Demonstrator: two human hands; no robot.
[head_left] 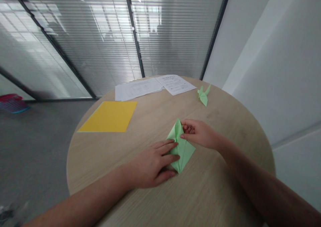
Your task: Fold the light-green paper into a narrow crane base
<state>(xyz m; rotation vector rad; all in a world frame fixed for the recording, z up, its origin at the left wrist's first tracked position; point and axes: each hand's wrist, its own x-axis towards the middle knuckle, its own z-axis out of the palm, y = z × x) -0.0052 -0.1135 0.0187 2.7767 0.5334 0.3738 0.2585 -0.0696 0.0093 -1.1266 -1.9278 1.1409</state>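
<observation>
A light green folded sheet of origami paper (185, 150), diamond-shaped with a crease down its middle, lies on the round wooden table. My left hand (156, 163) rests on its left side, fingers stretched out and spread over the paper. At the upper right edge, my right hand (198, 132) has its fingers curled, with thumb and forefinger pinching the paper's edge. The flap near the top point stands slightly raised. A finished light green paper crane (204, 95) sits farther back to the right, apart from both hands.
A stack of yellow paper (109, 117) lies at the table's left. Printed white sheets (175, 84) lie along the far edge of the table (238, 130). Beyond stands a glass partition with blinds (173, 36). A red and blue basket (13, 103) is on the floor at far left.
</observation>
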